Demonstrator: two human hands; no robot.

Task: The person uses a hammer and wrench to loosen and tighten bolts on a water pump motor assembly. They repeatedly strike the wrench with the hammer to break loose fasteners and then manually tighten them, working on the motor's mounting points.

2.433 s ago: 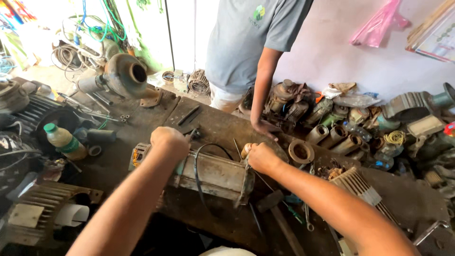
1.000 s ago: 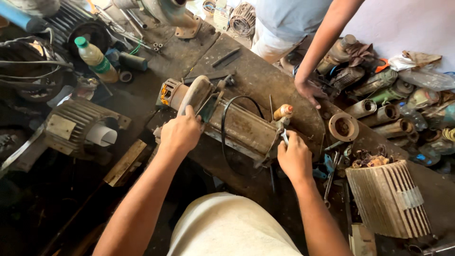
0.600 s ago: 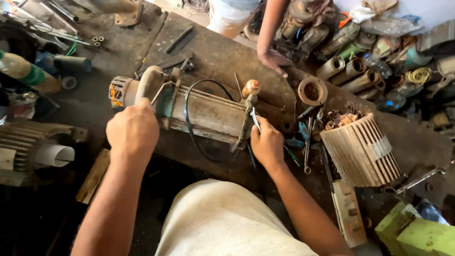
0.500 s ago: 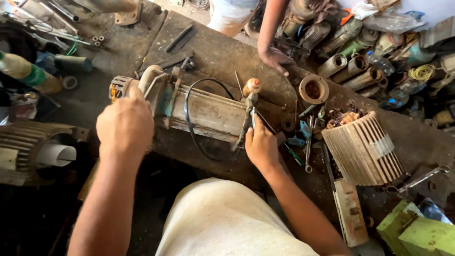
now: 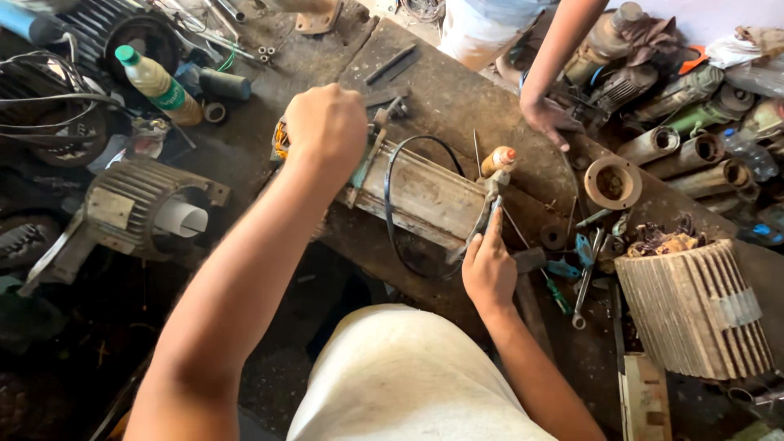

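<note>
A long grey motor body [image 5: 425,196] lies across the dark workbench [image 5: 457,90], with a black cable loop [image 5: 390,214] hanging over it. My left hand [image 5: 327,122] is a closed fist gripping the metal end piece at the motor's left end, which it mostly hides. My right hand [image 5: 488,265] is at the motor's right end. Its index finger points up along a metal bracket [image 5: 488,204] and its thumb is beside the bracket's leg. Just above the bracket stands an orange-tipped wooden knob [image 5: 498,159].
Another person's hand [image 5: 547,118] rests on the bench's far edge. A green-capped bottle [image 5: 155,82] and a finned motor housing [image 5: 147,204] are on the left. On the right are a ribbed stator [image 5: 694,310], wrenches [image 5: 584,278], a metal ring [image 5: 612,180] and piled motor parts [image 5: 694,106].
My view has swung over the bench. My left hand stays clenched on the motor's left end. My right hand has slid down from the knob to the bracket's lower leg.
</note>
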